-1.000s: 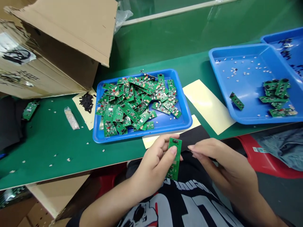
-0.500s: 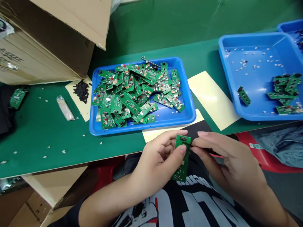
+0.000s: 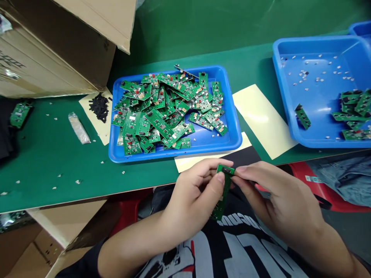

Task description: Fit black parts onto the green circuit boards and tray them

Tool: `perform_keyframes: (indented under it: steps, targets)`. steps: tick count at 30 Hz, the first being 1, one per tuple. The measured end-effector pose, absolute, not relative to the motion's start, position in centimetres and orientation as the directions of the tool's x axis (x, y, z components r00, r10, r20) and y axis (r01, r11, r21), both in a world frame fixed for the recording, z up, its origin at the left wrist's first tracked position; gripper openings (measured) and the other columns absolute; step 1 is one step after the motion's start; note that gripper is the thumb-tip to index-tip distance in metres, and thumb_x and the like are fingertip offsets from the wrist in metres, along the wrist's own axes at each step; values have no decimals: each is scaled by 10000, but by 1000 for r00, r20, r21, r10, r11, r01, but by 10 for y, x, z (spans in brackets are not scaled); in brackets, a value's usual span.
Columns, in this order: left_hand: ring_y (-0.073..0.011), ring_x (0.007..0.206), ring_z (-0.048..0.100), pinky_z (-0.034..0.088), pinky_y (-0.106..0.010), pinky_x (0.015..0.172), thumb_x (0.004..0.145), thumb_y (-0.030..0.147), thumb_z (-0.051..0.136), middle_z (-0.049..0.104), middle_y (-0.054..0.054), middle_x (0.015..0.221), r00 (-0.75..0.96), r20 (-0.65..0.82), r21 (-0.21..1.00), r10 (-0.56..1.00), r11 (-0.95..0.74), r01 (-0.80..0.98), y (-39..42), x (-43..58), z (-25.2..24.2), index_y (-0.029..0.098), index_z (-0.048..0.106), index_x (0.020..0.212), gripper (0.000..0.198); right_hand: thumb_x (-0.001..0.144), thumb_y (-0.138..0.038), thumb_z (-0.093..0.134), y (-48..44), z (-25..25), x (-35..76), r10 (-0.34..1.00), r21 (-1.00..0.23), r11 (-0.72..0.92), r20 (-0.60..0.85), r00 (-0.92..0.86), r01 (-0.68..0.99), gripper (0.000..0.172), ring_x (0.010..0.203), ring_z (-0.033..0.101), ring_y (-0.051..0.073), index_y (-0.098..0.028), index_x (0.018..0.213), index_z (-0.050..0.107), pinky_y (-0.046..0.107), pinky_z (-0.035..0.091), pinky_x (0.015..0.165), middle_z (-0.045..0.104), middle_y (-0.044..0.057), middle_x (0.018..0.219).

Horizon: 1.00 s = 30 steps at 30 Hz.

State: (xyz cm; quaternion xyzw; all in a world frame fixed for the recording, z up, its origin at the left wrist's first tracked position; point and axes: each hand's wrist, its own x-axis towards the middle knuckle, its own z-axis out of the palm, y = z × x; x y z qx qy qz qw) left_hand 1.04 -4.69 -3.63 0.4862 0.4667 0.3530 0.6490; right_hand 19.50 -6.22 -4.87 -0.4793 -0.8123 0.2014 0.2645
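My left hand [image 3: 199, 193] grips a green circuit board [image 3: 222, 199] upright, with the thumb across its front and fingers behind. A black part [image 3: 226, 170] sits near the board's top end. The thumb and forefinger of my right hand [image 3: 269, 189] are pinched together at the board's upper right edge. What lies between those fingertips is too small and covered to make out. Beyond my hands, a blue tray [image 3: 203, 145] holds a heap of similar green circuit boards [image 3: 162, 123].
Small black strips [image 3: 99, 108] lie piled on cream paper [image 3: 102, 133], near a clear bag [image 3: 79, 128]. An open cardboard box [image 3: 55, 73] stands at back left. Another blue tray [image 3: 315, 104] with boards and white bits is at right, beside a cream sheet [image 3: 265, 119].
The thin black piece seen at my right fingertips no longer shows. Those fingertips have moved up against the board's edge. My left thumb has shifted up and the board's top has tilted.
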Motion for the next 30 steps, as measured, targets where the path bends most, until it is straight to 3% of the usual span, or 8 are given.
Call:
perform_keyframes:
  steps: [8, 12, 18, 21, 25, 28, 30]
  targets:
    - [-75, 574, 543, 448, -157, 512, 909, 186, 499, 657, 0, 728, 317, -235, 965, 919, 260, -37, -44, 11, -36, 155, 629, 982, 152, 931, -331, 543, -58, -45, 195, 840, -455, 543, 289, -460, 706, 251, 720, 631, 182, -235, 1160, 580, 299, 495, 584, 688, 49, 870]
    - [-84, 653, 598, 509, -178, 632, 925, 187, 482, 629, 8, 745, 374, -230, 964, 898, 264, -42, -41, 9, -36, 164, 653, 966, 177, 952, -231, 497, -55, -39, 198, 809, -406, 587, 308, -500, 700, 287, 829, 657, 186, -217, 1235, 544, 291, 523, 687, 705, 54, 963]
    - [-86, 572, 547, 479, -185, 529, 914, 202, 489, 623, 2, 728, 407, -251, 967, 878, 250, 56, -38, 5, -33, 162, 693, 1020, 233, 925, -138, 537, -49, -28, 194, 846, -519, 532, 312, -432, 669, 162, 832, 673, 150, -215, 1053, 597, 245, 533, 757, 709, 22, 939]
    - [-86, 530, 520, 440, -186, 487, 914, 185, 474, 610, 11, 658, 496, -232, 972, 837, 186, 141, -30, 0, -26, 150, 694, 1088, 283, 895, -134, 576, -45, -25, 198, 863, -602, 504, 323, -388, 619, 134, 749, 661, 131, -239, 967, 616, 230, 530, 676, 707, -7, 900]
    - [-70, 445, 460, 405, -177, 437, 945, 161, 404, 570, 36, 585, 668, -297, 953, 682, 171, 250, -16, -10, -15, 155, 681, 1152, 346, 906, -256, 583, -35, -20, 201, 839, -685, 482, 180, -514, 547, 94, 628, 637, 127, -273, 940, 669, 238, 523, 592, 711, -32, 818]
    - [-78, 396, 463, 415, -181, 403, 954, 160, 376, 575, 50, 557, 712, -319, 948, 626, 220, 231, -11, -15, -14, 206, 588, 1309, 416, 923, -307, 575, -27, -19, 199, 841, -725, 417, 78, -535, 549, 134, 598, 615, 94, -262, 844, 672, 198, 498, 574, 686, -51, 747]
    - [-95, 379, 509, 414, -183, 368, 950, 165, 395, 619, 56, 555, 717, -330, 936, 615, 309, 166, -7, -18, -18, 262, 448, 1435, 497, 939, -301, 555, -24, -21, 197, 826, -748, 428, 96, -555, 508, 180, 610, 609, 78, -242, 805, 661, 176, 489, 584, 673, -52, 731]
